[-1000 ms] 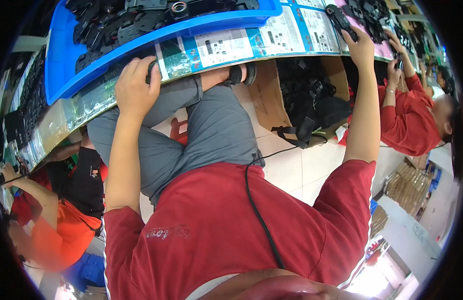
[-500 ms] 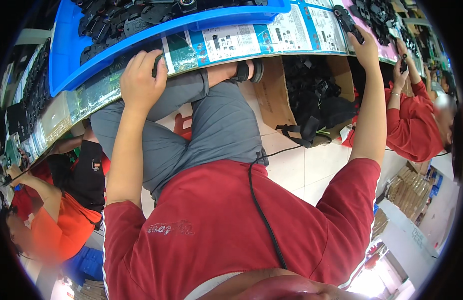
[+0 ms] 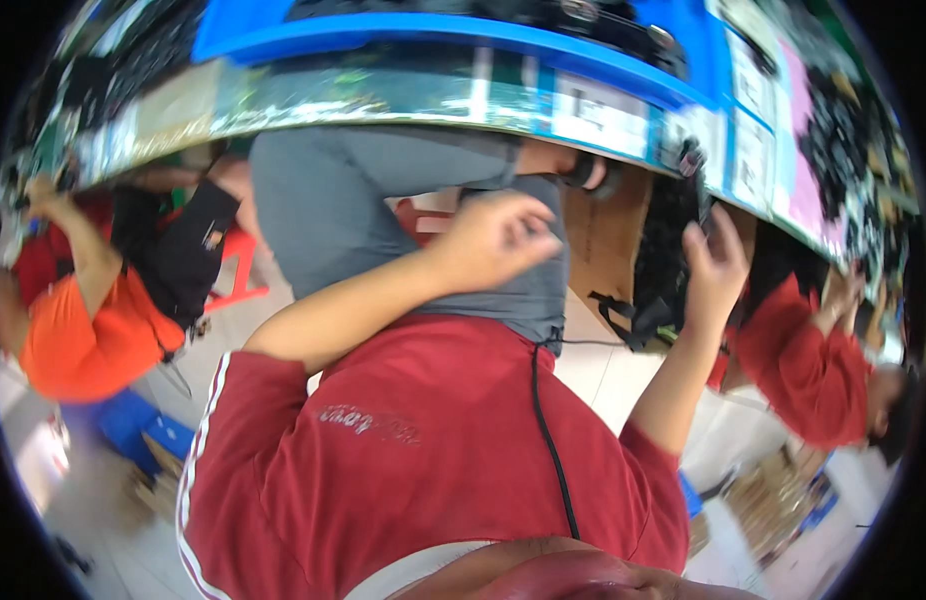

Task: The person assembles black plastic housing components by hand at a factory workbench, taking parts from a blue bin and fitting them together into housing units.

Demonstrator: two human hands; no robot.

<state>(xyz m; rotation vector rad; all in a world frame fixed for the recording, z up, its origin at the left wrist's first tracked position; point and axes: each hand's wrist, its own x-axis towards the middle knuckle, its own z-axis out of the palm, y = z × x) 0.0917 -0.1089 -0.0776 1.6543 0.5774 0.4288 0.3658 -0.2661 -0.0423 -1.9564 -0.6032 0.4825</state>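
My left hand (image 3: 495, 242) is over my lap, its fingers curled in toward the thumb. A small dark spot shows between them, too blurred to name. Just off the table's front edge, my right hand (image 3: 718, 265) pinches a long black plastic part (image 3: 694, 180) between thumb and fingers. The part points up toward the table and is smeared by motion. Beyond my hands, a blue tray (image 3: 423, 25) of black plastic parts stands on the table.
An open cardboard box (image 3: 608, 230) with black parts stands under the table edge (image 3: 363, 125). More black parts (image 3: 838, 140) lie on a pink sheet at the right. A person in orange (image 3: 103, 325) sits at the left, another in red (image 3: 808, 365) at the right.
My left hand has left the table edge and moved right, over my lap. My right hand has drawn the black part back toward me, off the tabletop. The whole view has shifted.
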